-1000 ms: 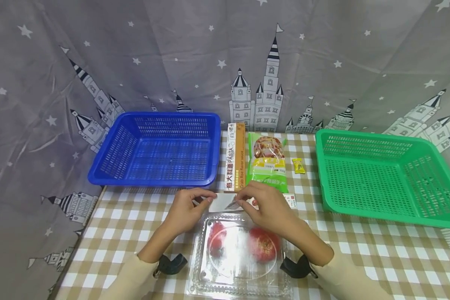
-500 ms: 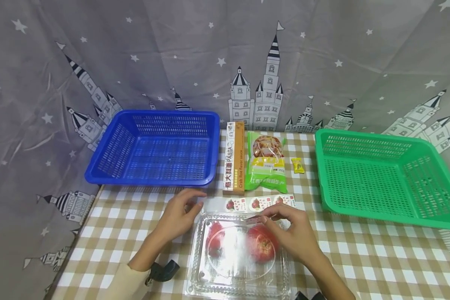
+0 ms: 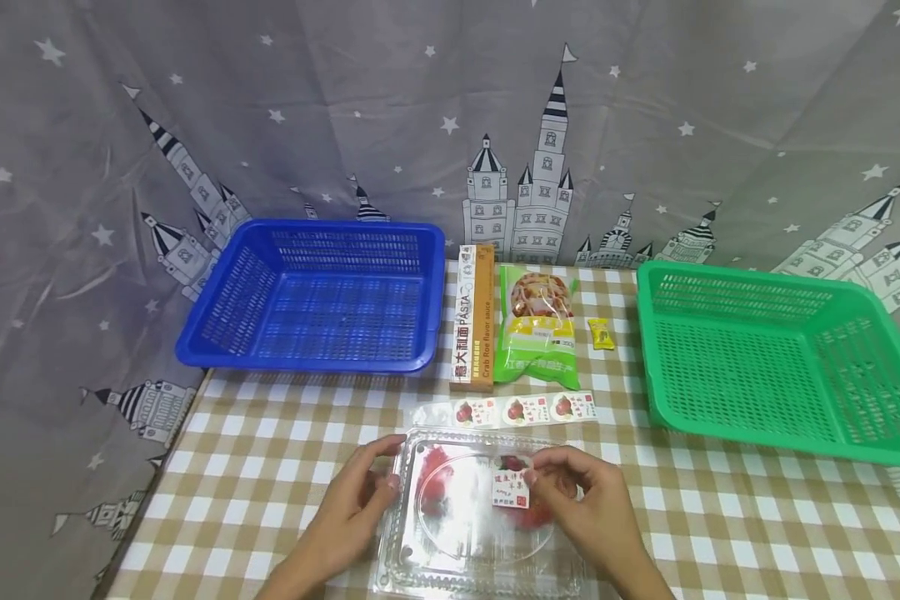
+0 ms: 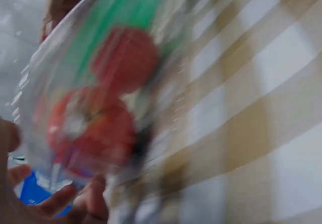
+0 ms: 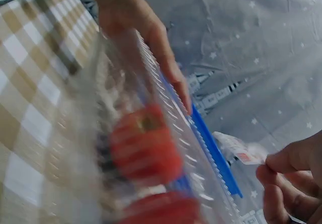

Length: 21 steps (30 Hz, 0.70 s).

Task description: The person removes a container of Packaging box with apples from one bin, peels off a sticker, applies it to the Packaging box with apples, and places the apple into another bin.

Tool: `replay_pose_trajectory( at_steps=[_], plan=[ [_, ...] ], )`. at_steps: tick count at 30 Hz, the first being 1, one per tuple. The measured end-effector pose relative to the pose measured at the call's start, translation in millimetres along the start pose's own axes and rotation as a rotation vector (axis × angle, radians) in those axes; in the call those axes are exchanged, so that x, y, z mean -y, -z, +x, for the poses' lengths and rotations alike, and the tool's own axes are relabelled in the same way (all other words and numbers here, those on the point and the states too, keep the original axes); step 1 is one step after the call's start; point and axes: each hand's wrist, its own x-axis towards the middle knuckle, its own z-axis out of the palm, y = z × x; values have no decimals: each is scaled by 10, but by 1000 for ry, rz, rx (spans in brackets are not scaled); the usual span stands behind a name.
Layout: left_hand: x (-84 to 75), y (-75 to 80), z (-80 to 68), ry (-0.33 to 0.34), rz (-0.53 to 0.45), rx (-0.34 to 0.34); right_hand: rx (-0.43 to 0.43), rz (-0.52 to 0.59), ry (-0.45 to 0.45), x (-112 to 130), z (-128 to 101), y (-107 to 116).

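Observation:
A clear plastic clamshell container with red apples inside lies on the table, lid down. Above the lid, my right hand pinches a small white sticker with a printed fruit picture and red lettering; in the right wrist view the sticker hangs from thumb and fingertip, apart from the lid. My left hand is at the container's left edge, fingertips touching its upper left rim. A backing strip bearing several similar stickers lies just behind the container. The left wrist view is blurred.
A blue basket stands at the back left and a green basket at the right. Between them lie a pasta box, a green food bag and a small yellow packet. A grey castle-print curtain hangs behind.
My right hand has peeled one sticker off the strip and brought it toward me over the lid. The left hand has let go of the strip and come down to the container's left edge.

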Motion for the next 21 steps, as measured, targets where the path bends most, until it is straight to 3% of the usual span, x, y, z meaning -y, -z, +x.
replay_pose_trajectory(
  at_steps=[4,10,21],
  plan=[
    [34,-174,-196,-79,-6,-56,23,-6,148,-29,-73,-79],
    [76,-278,-233,-194,-60,-111,55,-39,265,-77,-145,-170],
    [75,-293,-219,-157,-7,-116,113,-411,291,-13,-133,-219]
  ],
)
